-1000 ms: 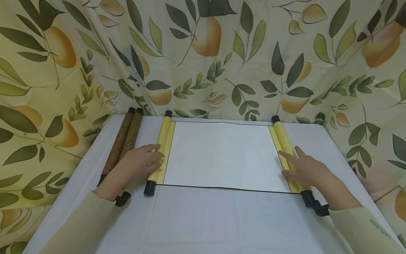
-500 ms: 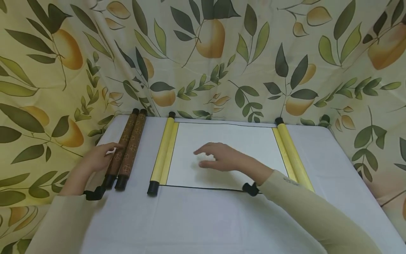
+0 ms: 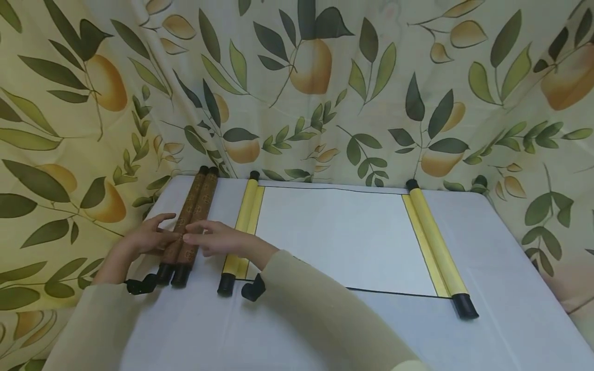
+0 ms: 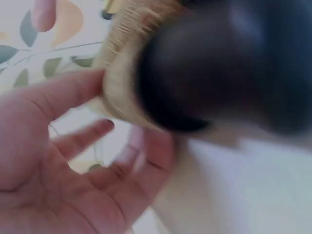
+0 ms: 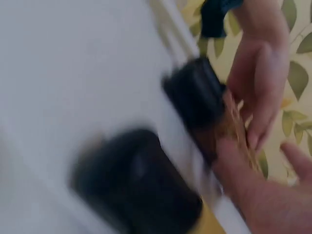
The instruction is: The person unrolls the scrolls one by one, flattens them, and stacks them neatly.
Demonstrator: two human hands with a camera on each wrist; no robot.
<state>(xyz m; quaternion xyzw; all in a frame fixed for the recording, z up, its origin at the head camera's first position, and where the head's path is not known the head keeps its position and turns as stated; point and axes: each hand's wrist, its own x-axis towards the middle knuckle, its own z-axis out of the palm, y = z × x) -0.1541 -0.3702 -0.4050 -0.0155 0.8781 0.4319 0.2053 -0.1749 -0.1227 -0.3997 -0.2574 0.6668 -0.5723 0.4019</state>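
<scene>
A leafy, fruit-printed cloth (image 3: 306,116) hangs behind the white-covered worktop (image 3: 506,309). On it a yellow-edged scroll (image 3: 435,237) lies spread, its white sheet (image 3: 334,237) between rollers that draw closer toward the back in the head view. At the worktop's left side, two patterned brown rolls (image 3: 204,200) lie side by side, long axes running near to far, the far ends slanting rightward. The person's left hand (image 3: 145,237), fingers loosely spread, touches the left brown roll's near half; the right hand (image 3: 224,239), fingers extended, touches the right brown roll. Black caps (image 3: 464,306) tip the rolls, the nearer ones pointing toward the person.
</scene>
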